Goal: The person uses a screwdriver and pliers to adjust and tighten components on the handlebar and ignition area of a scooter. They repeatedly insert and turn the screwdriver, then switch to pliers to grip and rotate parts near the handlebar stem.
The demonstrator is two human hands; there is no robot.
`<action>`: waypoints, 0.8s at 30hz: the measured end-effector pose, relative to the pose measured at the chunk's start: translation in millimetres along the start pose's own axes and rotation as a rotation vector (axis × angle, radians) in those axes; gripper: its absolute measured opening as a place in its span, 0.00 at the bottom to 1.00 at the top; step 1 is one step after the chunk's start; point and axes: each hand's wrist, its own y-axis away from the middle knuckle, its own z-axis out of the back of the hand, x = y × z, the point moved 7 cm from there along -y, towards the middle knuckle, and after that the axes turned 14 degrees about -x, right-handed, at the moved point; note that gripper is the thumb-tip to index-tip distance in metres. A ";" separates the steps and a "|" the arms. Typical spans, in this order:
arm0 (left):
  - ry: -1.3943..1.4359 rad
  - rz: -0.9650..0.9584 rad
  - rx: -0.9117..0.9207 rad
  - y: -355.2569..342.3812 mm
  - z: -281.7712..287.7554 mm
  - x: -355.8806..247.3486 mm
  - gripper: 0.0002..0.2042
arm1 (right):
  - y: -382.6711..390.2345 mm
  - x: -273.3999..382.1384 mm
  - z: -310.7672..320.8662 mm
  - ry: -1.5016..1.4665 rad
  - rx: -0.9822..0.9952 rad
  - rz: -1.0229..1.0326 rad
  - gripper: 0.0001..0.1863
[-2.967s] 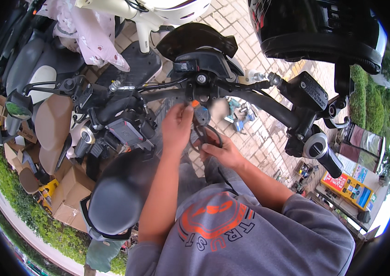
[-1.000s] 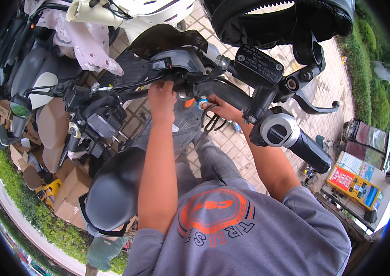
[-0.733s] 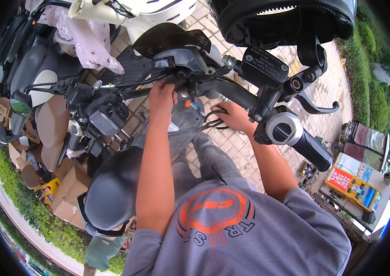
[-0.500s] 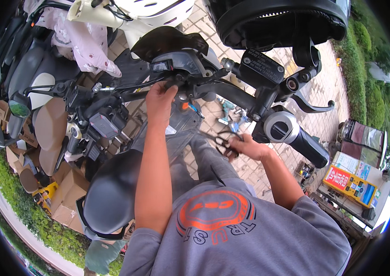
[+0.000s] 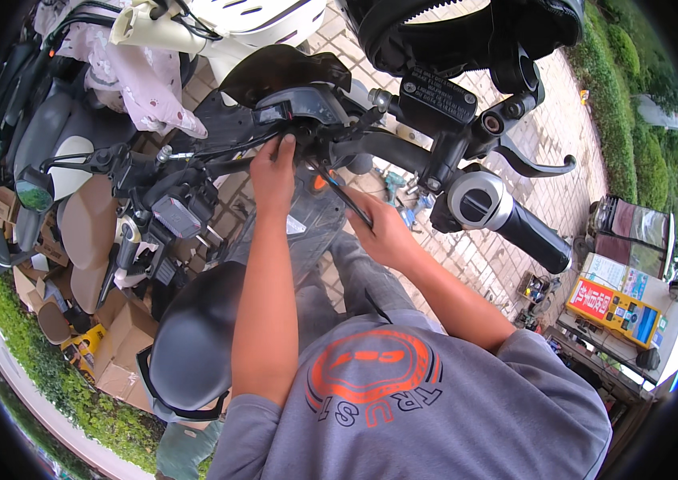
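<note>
My left hand [image 5: 273, 178] is closed in a pinch just below the dashboard display [image 5: 307, 110] of an electric scooter. What its fingers grip is hidden. My right hand [image 5: 383, 228] is wrapped around black scissors [image 5: 348, 198]. Their slim front end points up and left, reaching the dark area beneath the display beside my left fingers. Most of the handles are covered by my palm. To the right of both hands runs the black handlebar [image 5: 391, 150], carrying a brake fluid reservoir [image 5: 437, 102], a brake lever [image 5: 535, 166] and a throttle grip [image 5: 537, 238].
The black scooter seat [image 5: 195, 340] is at my lower left. More scooters [image 5: 87, 216] and cardboard boxes [image 5: 125, 344] crowd the left side. Power tools [image 5: 395, 184] lie on the paving beyond my right hand. A cart with a yellow-red box [image 5: 611, 312] stands at right.
My right hand has brought the scissors up and left, from beside the handlebar to beneath the display. My left hand stays under the display, its fingers slightly shifted.
</note>
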 end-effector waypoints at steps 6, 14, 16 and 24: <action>0.010 -0.019 -0.007 -3.2 1.6 1.4 0.18 | -9.8 2.9 -10.8 0.053 -0.146 0.061 0.23; -0.488 -0.592 -0.519 19.2 12.1 -24.3 0.11 | -11.2 13.3 -5.5 0.053 -0.319 0.051 0.22; -0.456 -0.394 -0.452 13.6 8.1 -13.0 0.10 | -14.3 19.4 -3.1 0.061 -0.340 0.072 0.21; -0.516 -0.711 -0.470 16.5 -4.6 -19.9 0.08 | -8.2 32.7 -4.3 0.381 -0.331 0.172 0.22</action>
